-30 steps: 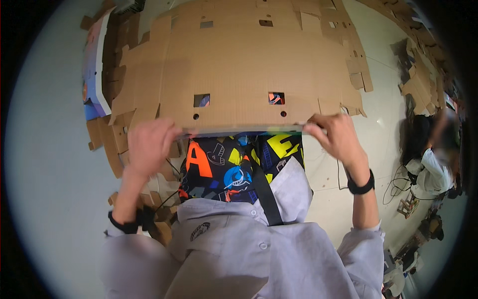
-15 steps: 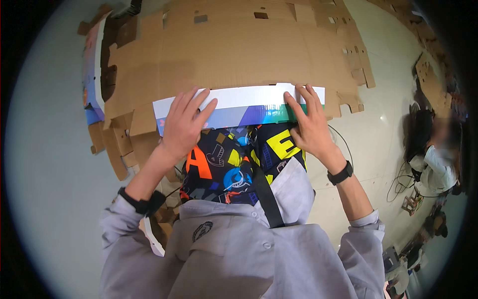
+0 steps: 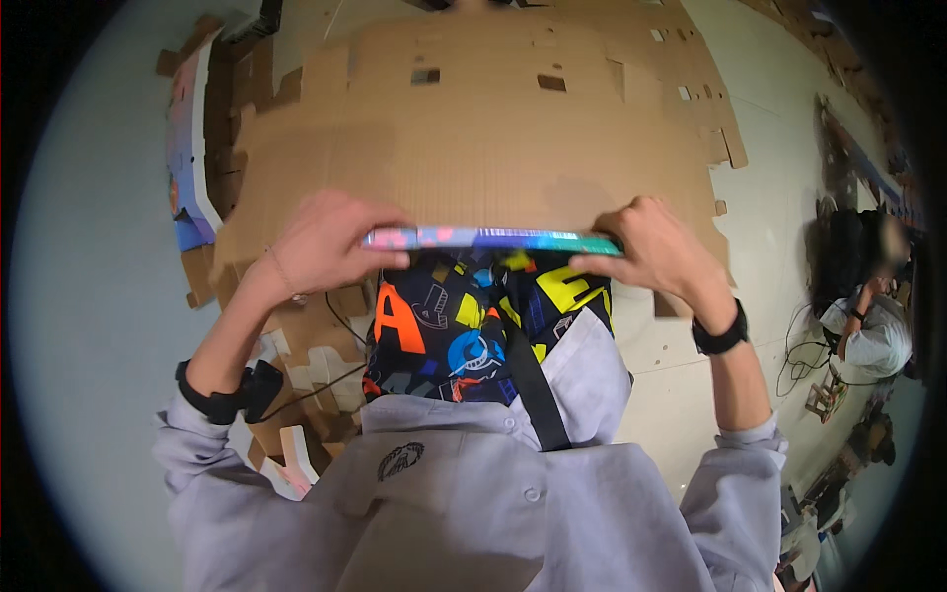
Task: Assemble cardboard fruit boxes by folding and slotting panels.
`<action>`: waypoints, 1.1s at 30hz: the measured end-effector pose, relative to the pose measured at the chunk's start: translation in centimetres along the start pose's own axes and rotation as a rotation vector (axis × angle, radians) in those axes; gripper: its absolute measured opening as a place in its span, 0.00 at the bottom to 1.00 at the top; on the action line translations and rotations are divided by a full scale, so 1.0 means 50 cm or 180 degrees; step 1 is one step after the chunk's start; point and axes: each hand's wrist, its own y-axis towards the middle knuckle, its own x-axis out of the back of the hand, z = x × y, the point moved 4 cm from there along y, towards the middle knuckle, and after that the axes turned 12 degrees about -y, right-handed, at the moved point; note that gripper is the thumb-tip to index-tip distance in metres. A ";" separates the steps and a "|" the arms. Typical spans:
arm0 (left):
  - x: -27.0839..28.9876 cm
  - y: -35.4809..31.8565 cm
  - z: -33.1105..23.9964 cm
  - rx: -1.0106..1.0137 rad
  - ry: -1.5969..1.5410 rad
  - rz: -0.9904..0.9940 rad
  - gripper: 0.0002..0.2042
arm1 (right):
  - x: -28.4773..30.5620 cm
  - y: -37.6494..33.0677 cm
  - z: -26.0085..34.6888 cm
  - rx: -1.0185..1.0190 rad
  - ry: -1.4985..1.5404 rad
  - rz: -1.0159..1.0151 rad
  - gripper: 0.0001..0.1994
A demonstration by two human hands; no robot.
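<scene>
A cardboard strip with a glossy pink, blue, purple and green print is held level just above my lap, showing as a narrow band. My left hand grips its left end, thumb underneath and fingers over the top. At the other end my right hand closes on the strip in the same way. Directly beyond it spreads a large brown cardboard sheet with cut-outs and slotted edges. Whether the strip is joined to that sheet, I cannot tell.
More printed cardboard stands at the far left. Cardboard scraps and a thin black cable lie by my left forearm. On the right, another person sits near tangled cables on the pale floor.
The strip's broad white face, earlier under my flat fingers, has turned out of sight. Both hands now wrap around its ends. The brown sheet has shifted toward me and slightly right.
</scene>
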 end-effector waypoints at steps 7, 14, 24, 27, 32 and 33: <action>0.008 0.023 0.034 0.1004 -0.1784 0.1629 0.16 | 0.027 0.014 -0.002 0.0465 0.0608 0.1176 0.33; 0.007 0.089 0.087 0.0492 -0.1553 0.1437 0.18 | 0.000 0.084 -0.021 0.0208 0.0980 0.1366 0.28; 0.008 -0.151 -0.122 -0.0919 -0.1439 0.1960 0.20 | 0.066 -0.154 0.025 0.1654 0.2156 0.2088 0.27; 0.160 -0.066 0.015 -0.0047 -0.1245 0.0636 0.19 | 0.125 -0.041 -0.182 0.0188 0.1773 0.0983 0.25; 0.167 0.070 0.367 0.2178 -0.0221 -0.1994 0.38 | 0.016 0.142 -0.431 -0.2286 0.1767 -0.0864 0.37; 0.113 0.085 0.415 0.2432 -0.1055 -0.2235 0.43 | -0.033 0.154 -0.438 -0.2327 0.3133 -0.1150 0.37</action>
